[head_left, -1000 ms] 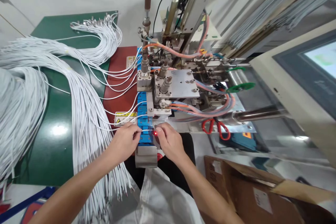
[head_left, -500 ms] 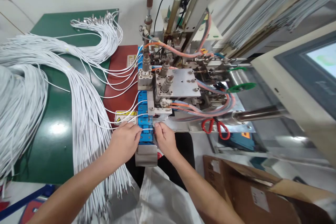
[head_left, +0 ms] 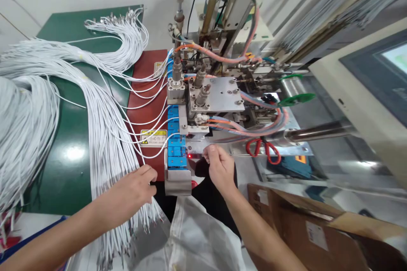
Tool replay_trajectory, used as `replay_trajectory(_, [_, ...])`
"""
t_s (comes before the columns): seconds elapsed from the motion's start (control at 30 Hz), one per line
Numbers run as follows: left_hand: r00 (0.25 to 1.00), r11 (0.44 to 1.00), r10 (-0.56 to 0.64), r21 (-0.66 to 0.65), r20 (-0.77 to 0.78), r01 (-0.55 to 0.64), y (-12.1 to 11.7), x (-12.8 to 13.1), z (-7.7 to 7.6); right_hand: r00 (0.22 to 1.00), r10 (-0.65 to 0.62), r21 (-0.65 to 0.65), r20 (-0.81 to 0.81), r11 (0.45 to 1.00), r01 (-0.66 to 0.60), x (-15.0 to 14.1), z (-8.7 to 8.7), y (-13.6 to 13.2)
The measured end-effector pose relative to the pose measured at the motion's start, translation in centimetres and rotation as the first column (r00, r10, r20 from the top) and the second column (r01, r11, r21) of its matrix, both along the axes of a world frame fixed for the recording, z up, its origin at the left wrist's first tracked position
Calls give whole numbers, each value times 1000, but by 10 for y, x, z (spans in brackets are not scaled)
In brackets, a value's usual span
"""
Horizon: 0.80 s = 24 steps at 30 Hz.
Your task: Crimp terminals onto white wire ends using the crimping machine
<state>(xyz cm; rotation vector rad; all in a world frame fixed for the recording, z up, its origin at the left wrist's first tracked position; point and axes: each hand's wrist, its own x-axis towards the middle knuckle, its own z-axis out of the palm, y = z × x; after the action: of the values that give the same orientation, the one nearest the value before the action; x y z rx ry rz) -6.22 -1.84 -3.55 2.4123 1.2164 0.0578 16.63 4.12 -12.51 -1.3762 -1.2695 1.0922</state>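
On the green worktop, my left fingers rest loosely on the white wire bundle left of the blue clamp rail with its unreadable yellow warning sticker, right fingers pinched, contents unclear.

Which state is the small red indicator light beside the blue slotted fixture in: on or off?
On. The small red indicator light glows bright red beside the blue slotted fixture.

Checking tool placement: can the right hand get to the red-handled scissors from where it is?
Probably yes. The right hand hovers by the machine's front edge, and the red-handled scissors lie just to its right on the metal plate. Nothing stands between them; the orange hoses run behind the handles.
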Motion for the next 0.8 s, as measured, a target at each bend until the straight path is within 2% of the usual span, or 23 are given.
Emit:
replay_trajectory(0.07, [998, 996, -51, -69, 28, 53, 0, 1, 0, 1000, 13, 9, -13, 1000, -13, -1, 4, -3])
replay_trajectory(0.13, [993, 996, -17, -81, 116, 27, 3, 7, -2, 998, 42, 18, -38, 999, -42, -2, 9, -7])
replay_trajectory(0.2, [969, 992, 123, -37, 215, -118, 6, 16, -5, 992, 92, 39, -86, 995, -89, -3, 13, -14])
replay_trajectory(0.27, [916, 957, 270, 22, 296, -289, 8, 26, -8, 976, 152, 89, -156, 986, -140, -3, 19, -21])
replay_trajectory(0.33, [877, 924, 342, 50, 336, -380, 10, 37, -12, 963, 188, 150, -192, 976, -161, -3, 26, -26])
replay_trajectory(0.47, [839, 900, 405, 7, 363, -437, 13, 56, -18, 982, 184, 227, -35, 959, -171, -5, 41, -26])
replay_trajectory(0.6, [796, 911, 409, -152, 445, -383, 18, 64, -21, 969, 226, 223, 104, 944, -244, -7, 48, -21])
replay_trajectory(0.7, [767, 904, 428, -214, 479, -370, 20, 64, -22, 970, 219, 190, 110, 953, -237, -10, 46, -21])
replay_trajectory(0.8, [720, 861, 508, -264, 472, -434, 21, 64, -23, 982, 184, 115, 42, 976, -187, -15, 42, -24])
